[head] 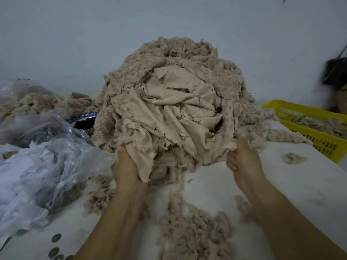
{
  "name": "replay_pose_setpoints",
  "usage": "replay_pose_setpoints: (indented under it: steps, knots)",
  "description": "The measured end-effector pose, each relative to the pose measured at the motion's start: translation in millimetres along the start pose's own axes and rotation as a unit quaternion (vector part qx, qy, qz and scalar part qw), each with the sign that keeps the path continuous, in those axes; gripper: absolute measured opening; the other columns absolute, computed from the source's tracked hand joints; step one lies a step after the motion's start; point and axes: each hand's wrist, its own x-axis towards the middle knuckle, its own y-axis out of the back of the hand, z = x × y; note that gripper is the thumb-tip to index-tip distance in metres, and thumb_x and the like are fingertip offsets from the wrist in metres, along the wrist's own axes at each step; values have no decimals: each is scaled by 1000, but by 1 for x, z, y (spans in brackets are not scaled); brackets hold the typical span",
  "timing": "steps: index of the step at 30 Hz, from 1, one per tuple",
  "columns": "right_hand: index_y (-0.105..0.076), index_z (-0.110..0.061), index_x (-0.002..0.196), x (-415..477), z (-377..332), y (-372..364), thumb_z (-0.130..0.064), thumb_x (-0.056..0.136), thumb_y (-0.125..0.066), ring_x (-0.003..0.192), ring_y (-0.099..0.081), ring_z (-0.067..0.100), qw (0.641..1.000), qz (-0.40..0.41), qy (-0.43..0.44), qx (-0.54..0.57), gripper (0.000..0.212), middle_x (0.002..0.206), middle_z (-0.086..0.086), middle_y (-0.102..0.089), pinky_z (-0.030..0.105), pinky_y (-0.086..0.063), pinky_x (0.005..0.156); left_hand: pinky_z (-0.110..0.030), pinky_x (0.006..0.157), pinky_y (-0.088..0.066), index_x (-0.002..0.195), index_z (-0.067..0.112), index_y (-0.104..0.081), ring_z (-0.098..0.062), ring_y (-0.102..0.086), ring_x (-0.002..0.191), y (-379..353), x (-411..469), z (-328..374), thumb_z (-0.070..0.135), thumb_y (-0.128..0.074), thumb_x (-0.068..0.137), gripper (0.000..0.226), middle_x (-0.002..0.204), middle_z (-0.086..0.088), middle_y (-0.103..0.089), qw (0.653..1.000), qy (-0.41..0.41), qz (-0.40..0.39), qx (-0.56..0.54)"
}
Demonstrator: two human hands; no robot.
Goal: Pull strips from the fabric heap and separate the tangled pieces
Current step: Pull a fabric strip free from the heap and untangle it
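Beige fabric heap (169, 102) sits mid-counter (216, 184) against a pale blue wall (75, 34); left hand (124, 166) and right hand (244, 156) each grip its front edge, fingers clenched; yellow basket (308, 128) at right; plastic bags (47, 156) at left.

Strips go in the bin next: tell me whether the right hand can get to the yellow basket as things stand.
Probably yes: the right hand, though gripping the fabric heap, has only bare table and one fluff tuft between it and the yellow basket.
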Motion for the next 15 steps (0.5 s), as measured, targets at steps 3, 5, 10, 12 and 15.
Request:
replay_pose_setpoints:
  steps: [3, 5, 10, 12, 15]
  knots:
    - [-52, -21, 65, -7, 9, -9, -31, 100, -55, 35, -30, 4, 988, -78, 2, -130, 36, 50, -4, -43, 19, -25, 37, -22, 56, -54, 94, 14, -67, -13, -73, 72, -9, -12, -11, 52, -50, 100, 43, 80, 0, -75, 996, 7, -73, 59]
    - [-47, -24, 63, -19, 20, -21, -34, 96, -59, 44, -37, 4, 948, -165, 35, -269, 36, 54, -11, -45, 19, -35, 47, -25, 64, -58, 101, 17, -73, -14, -76, 85, -15, -26, -22, 61, -57, 92, 48, 92, -1, -79, 983, -20, -139, 114]
    - [-59, -38, 114, -30, 14, -22, -67, 81, -58, 106, -61, -4, 928, -268, 80, -247, 44, 116, -21, -64, 12, -49, 82, -36, 88, -56, 102, 35, -78, -13, -74, 97, -9, -36, -24, 72, -58, 82, 47, 102, 3, -78, 934, -68, -263, 232]
    - [-59, -38, 123, -34, 15, -25, -52, 85, -66, 111, -64, 0, 907, -361, 38, -214, 40, 119, -16, -70, 14, -51, 85, -34, 92, -55, 103, 46, -75, -7, -72, 99, -9, -40, -23, 85, -54, 74, 53, 105, 10, -77, 907, -53, -321, 267]
    - [-68, -32, 111, -35, 24, -23, -29, 95, -64, 102, -71, 9, 909, -347, 52, -225, 17, 106, -9, -76, 21, -54, 83, -26, 73, -56, 98, 41, -78, -9, -74, 79, -7, -38, -24, 101, -47, 55, 79, 92, 4, -78, 891, 9, -334, 307]
